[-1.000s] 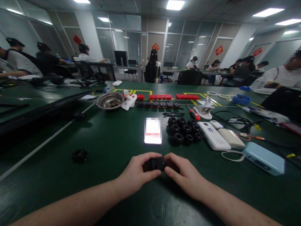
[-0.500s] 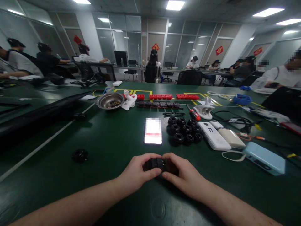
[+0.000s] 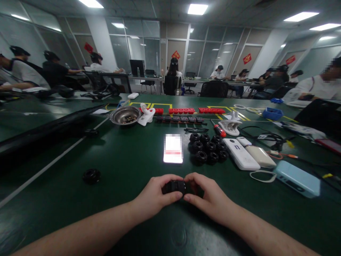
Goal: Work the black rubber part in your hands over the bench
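A dark cylindrical part (image 3: pixel 174 186) with notched sides lies crosswise between my hands, low over the table. My left hand (image 3: pixel 159 192) is closed round it, thumb in front and fingers behind. At its right end, the thumb and index finger of my right hand (image 3: pixel 206 192) pinch the edge, where a small bright spot shows. The other right fingers curl behind, partly hidden. Beyond my hands lies a lit phone (image 3: pixel 173 148). Several black ring-shaped parts (image 3: pixel 210 146) are grouped right of it, and a single black ring part (image 3: pixel 91 175) sits off to the left.
Farther back are a metal bowl (image 3: pixel 125 115) with small brass-coloured pieces, a white stand (image 3: pixel 146 115), red trays (image 3: pixel 182 111), a row of black blocks (image 3: pixel 181 120) and a screwdriver (image 3: pixel 220 130). Power banks (image 3: pixel 297 178) and cables (image 3: pixel 266 137) crowd the right. People sit at surrounding tables.
The view has shifted very slightly. Both hands keep their hold on the dark part, with hardly any visible movement of the fingers.
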### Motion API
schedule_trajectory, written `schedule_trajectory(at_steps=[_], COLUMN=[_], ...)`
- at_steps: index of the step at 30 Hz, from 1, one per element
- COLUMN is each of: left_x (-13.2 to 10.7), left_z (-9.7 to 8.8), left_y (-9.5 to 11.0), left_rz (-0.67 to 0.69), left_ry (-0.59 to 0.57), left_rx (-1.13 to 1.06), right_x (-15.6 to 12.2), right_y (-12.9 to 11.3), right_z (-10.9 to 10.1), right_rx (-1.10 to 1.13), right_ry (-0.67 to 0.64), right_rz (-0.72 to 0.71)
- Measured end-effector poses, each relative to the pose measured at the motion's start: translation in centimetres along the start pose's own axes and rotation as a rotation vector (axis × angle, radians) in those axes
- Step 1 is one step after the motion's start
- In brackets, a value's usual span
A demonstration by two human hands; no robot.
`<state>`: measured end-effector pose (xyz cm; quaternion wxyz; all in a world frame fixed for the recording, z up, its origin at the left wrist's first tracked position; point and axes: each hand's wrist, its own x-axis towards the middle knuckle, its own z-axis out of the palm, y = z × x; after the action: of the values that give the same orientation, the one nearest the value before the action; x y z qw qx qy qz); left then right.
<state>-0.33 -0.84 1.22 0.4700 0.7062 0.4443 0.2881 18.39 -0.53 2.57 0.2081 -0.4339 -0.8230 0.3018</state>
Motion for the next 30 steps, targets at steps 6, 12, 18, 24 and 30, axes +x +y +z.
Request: schedule_trajectory(at_steps=[6,12,18,24,30], left_x=[-0.09,0.02,-0.11,-0.05,0.15], left_z=[0.28,0.08,0.11,0.27,0.23], left_y=[0.07,-0.19,-0.15,-0.45,-0.46], left_rz=[-0.001,0.0,0.004,0.023,-0.012], left_ry=[0.084,0.069,0.073,0.032,0.036], left_rx=[0.01,0.003,-0.042,0.018,-0.019], right_x=[0.26,0.08,0.02,0.39,0.1], right_y=[0.65,0.43,0.32,0.68,0.46], right_z=[0.31,0.53,0.19,0.07,0.25], right_rx=[-0.08,-0.064,-0.054,-0.093,-0.017], right_ry=[-0.045,-0.021,0.011,-0.036,0.073], right_rz=[-0.052,-0.023,-0.035,-0.035,-0.06])
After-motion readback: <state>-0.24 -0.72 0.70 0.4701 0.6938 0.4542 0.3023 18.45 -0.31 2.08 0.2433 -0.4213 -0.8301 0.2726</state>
